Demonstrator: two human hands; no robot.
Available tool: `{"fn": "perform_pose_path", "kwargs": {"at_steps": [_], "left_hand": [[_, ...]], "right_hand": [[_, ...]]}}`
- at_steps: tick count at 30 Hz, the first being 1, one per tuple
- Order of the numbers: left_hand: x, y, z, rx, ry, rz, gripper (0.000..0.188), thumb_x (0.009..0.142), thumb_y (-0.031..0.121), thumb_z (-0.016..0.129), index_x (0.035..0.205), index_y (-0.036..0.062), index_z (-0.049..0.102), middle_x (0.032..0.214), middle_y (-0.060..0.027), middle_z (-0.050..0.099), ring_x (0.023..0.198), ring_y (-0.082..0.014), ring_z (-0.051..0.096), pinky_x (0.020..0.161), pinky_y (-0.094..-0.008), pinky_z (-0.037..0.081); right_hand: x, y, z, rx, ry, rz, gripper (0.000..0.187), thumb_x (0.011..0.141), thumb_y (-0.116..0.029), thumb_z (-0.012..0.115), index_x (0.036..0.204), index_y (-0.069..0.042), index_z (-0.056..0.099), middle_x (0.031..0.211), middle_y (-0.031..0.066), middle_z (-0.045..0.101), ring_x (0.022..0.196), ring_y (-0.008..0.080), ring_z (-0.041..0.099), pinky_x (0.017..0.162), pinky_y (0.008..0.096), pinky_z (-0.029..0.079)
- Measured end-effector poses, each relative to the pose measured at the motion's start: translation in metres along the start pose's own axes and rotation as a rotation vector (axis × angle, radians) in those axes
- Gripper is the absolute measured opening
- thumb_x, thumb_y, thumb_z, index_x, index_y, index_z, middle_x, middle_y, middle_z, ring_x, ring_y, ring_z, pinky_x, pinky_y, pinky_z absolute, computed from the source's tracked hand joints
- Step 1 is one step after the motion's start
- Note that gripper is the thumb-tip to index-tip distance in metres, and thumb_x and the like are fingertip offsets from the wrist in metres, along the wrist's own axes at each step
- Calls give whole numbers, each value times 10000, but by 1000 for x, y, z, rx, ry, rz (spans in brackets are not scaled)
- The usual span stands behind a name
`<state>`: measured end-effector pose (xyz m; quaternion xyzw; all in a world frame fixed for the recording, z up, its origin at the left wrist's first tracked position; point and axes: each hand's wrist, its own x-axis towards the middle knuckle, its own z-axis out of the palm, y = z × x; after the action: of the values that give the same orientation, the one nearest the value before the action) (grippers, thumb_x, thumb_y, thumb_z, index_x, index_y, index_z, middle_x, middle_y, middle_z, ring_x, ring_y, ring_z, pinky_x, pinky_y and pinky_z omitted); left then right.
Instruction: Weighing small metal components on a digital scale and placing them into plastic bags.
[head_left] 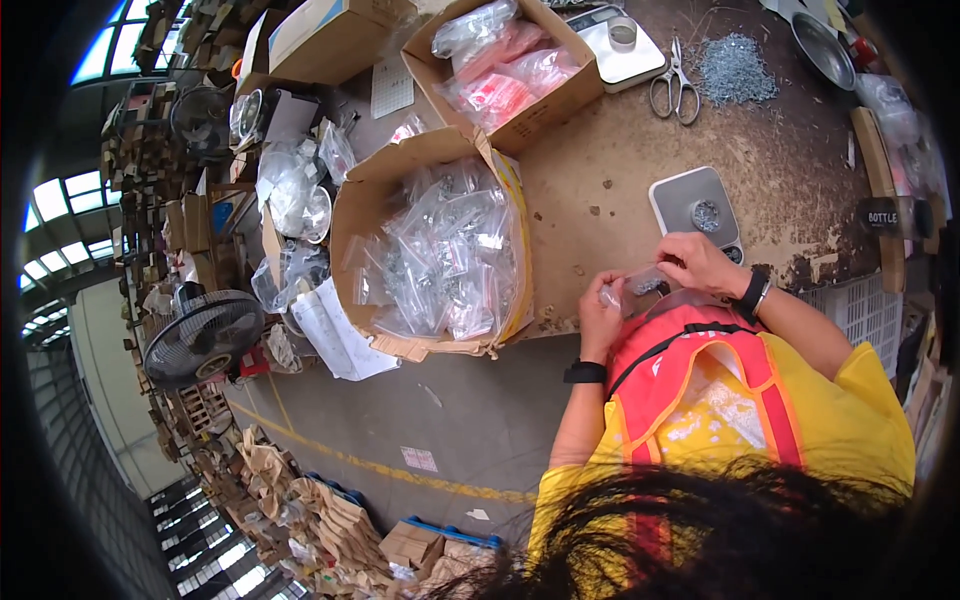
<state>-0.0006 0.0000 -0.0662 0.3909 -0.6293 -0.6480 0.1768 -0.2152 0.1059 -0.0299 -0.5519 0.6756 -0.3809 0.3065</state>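
Close in front of my body, both hands grip a small clear plastic bag (pixel 641 284) with some small metal pieces inside. My left hand (pixel 598 322) is closed on the bag's left end. The fingers of my right hand (pixel 702 264) pinch its other end near the table's front edge. Just beyond my right hand stands a small digital scale (pixel 672 202). On its pan sits a round cup (pixel 705 214) of small metal pieces. Left of my hands, an open carton (pixel 352 215) holds many filled clear bags (pixel 450 250).
A pile of loose screws or similar hardware (pixel 737 70) lies on the far table beside scissors (pixel 676 88). Another scale (pixel 625 58) stands near a carton (pixel 560 105) of clear and red bags. A metal bowl (pixel 823 50) is at far right. A fan (pixel 205 338) stands left.
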Motion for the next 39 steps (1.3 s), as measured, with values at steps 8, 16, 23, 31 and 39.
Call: {"fn": "perform_pose_path", "kwargs": {"at_steps": [8,16,23,31,39], "left_hand": [[2,0,9,20,-114,33,136,1011,128,626,1077,10,625,930,-56,684,842,-123,623,758,-273,509],[1,5,10,-34,-81,1,136,1021,138,624,1063,8,629,959,-35,702,883,-92,620,774,-250,506],[2,16,10,12,-97,-1,148,1006,143,648,1053,4,646,955,-43,719,889,-90,636,776,-254,513],[6,11,16,-11,-171,-8,158,994,155,665,1053,9,654,956,-36,724,847,-81,621,750,-247,506],[5,10,17,-83,-120,-75,132,996,130,660,1036,5,665,936,-5,716,797,-56,590,712,-225,491]], "right_hand": [[1,-1,2,16,-12,-11,124,858,-108,680,886,2,631,834,161,630,786,357,635,694,422,505],[1,0,3,-3,-29,6,150,872,-130,659,915,4,608,853,181,630,806,367,638,701,435,505],[-1,2,0,29,-88,76,157,858,-124,678,898,19,627,832,165,630,772,332,637,673,401,505],[2,-1,5,33,-54,-21,141,839,-127,658,900,-1,642,826,146,642,776,330,638,696,403,511],[3,-5,5,-5,-48,-9,136,828,-129,667,874,-8,628,824,140,636,787,326,637,705,406,511]]}}
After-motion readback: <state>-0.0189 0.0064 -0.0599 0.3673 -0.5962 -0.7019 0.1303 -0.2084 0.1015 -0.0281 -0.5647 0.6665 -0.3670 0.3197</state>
